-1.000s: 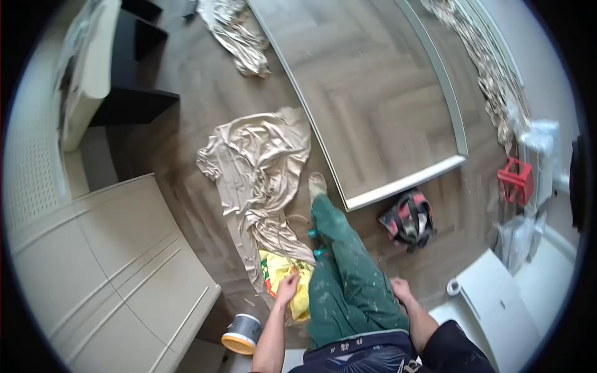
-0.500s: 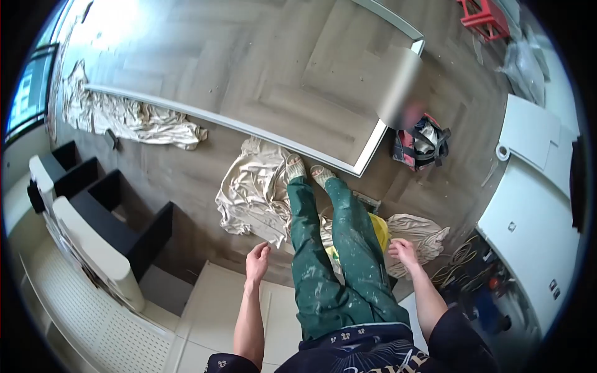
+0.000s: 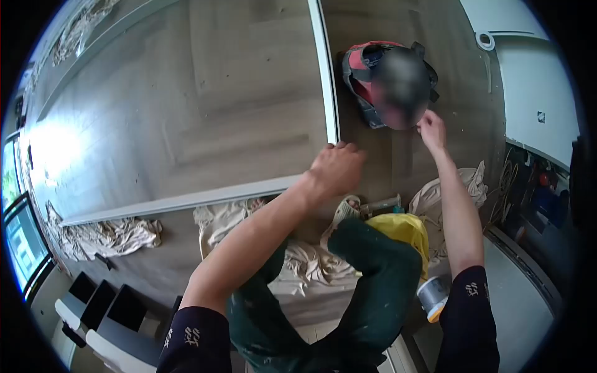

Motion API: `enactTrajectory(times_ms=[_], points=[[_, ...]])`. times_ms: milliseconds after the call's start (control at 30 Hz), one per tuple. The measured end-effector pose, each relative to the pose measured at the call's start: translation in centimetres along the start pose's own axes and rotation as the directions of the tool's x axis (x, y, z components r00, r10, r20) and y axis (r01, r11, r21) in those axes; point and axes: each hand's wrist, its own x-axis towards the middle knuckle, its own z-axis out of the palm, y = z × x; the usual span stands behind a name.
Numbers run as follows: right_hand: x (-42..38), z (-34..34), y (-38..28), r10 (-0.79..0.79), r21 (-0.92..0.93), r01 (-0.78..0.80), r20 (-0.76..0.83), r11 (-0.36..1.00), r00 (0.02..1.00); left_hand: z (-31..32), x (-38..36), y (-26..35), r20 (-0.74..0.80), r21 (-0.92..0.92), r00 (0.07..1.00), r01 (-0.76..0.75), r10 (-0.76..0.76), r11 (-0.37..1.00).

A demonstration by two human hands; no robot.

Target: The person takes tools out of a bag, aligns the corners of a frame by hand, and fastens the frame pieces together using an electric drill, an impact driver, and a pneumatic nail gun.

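My left hand (image 3: 337, 168) is over the corner of a long white frame (image 3: 322, 74), fingers curled and slightly smeared; it hides whatever lies under it. My right hand (image 3: 432, 130) is in a pinch at the lower right edge of a blurred dark patch, which covers part of a red and black tool bag (image 3: 357, 74). What the pinch holds, if anything, is too small to tell. Below my hands, a yellow bag or liner (image 3: 401, 230) lies beside my bent right knee, with a grey and orange roll (image 3: 433, 297) close by.
Crumpled cream cloths (image 3: 118, 239) lie along the frame's lower side and near my feet. White panels (image 3: 538, 93) stand at the right, with a tape roll (image 3: 484, 41) on them. Cables (image 3: 507, 183) and tools are at the far right. Dark shelf boxes (image 3: 124, 308) sit lower left.
My body has gone from upright to a low crouch, with knees bent. Both hands have reached forward, the left to the frame corner, the right beside the tool bag. The view has come closer to the floor.
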Motion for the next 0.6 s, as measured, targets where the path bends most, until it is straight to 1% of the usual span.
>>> enactTrajectory(times_ms=[33,67,100,133,167,200,233,267,300,333,367,400,433,467,500,533,567,600], points=[[4.0,1.5,0.7,-0.113,-0.059,0.104,-0.172,0.993,0.979,0.3,4.3,0.7,-0.002,0.162,0.997,-0.078,0.079,0.984],[7.2,3.1,1.4,-0.22,-0.134,0.186,-0.332,0.973,0.917,1.1,8.1,1.0,0.012,0.32,0.988,-0.148,0.152,0.936],[9.1,3.8,0.8,-0.24,-0.195,0.195,-0.238,0.961,0.941,2.7,11.9,0.3,-0.198,0.455,0.944,-0.15,0.264,0.878],[9.4,4.2,0.0,-0.231,-0.256,0.19,-0.142,0.948,0.962,4.4,15.1,-0.3,-0.364,0.57,0.841,-0.138,0.399,0.81],[8.5,5.6,-0.6,-0.35,-0.077,0.344,-0.082,0.936,0.933,5.9,17.8,-1.1,-0.333,0.593,0.832,-0.182,0.444,0.785],[8.0,6.4,-1.7,-0.487,0.107,0.491,-0.056,0.865,0.871,6.3,20.0,-2.0,-0.338,0.597,0.834,-0.168,0.436,0.784],[7.2,6.1,-2.3,-0.49,0.101,0.501,-0.117,0.86,0.864,5.6,21.5,-2.7,-0.357,0.613,0.829,-0.141,0.431,0.778],[5.2,5.8,-2.9,-0.424,0.139,0.427,-0.051,0.894,0.904,5.1,21.8,-3.3,-0.226,0.669,0.897,-0.14,0.379,0.73],[4.1,5.6,-2.9,-0.355,0.18,0.344,0.029,0.922,0.935,4.6,21.2,-3.8,-0.097,0.719,0.951,-0.138,0.295,0.681],[4.8,5.0,-1.3,-0.359,0.19,0.355,-0.013,0.915,0.933,4.2,21.6,-4.5,-0.06,0.704,0.978,-0.102,0.202,0.703],[5.0,4.0,0.0,-0.364,0.202,0.383,-0.123,0.902,0.923,3.9,21.3,-5.0,-0.017,0.675,0.995,-0.062,0.1,0.735],[5.6,2.9,1.1,-0.37,0.204,0.413,-0.218,0.887,0.903,3.7,20.9,-5.6,0.062,0.702,0.994,-0.11,0.093,0.704],[6.5,1.6,0.9,-0.386,0.199,0.455,-0.306,0.868,0.87,3.2,20.5,-6.1,0.127,0.722,0.989,-0.146,0.078,0.676],[7.3,0.5,-0.4,-0.405,0.187,0.474,-0.313,0.86,0.859,3.2,19.9,-6.9,0.101,0.704,0.973,-0.216,0.206,0.676],[8.0,0.1,-1.4,-0.443,0.071,0.469,-0.227,0.881,0.867,3.7,19.3,-7.8,0.084,0.689,0.941,-0.292,0.327,0.663],[8.3,0.7,-2.1,-0.459,-0.04,0.458,-0.13,0.888,0.879,4.1,18.3,-8.2,0.086,0.692,0.942,-0.29,0.323,0.661],[8.9,1.6,-2.6,-0.463,-0.151,0.453,-0.032,0.879,0.886,4.5,17.4,-8.6,0.087,0.686,0.919,-0.336,0.386,0.646],[9.7,2.7,-3.1,-0.466,-0.144,0.456,-0.041,0.878,0.884,4.8,17.0,-9.2,0.09,0.684,0.888,-0.384,0.45,0.62]])
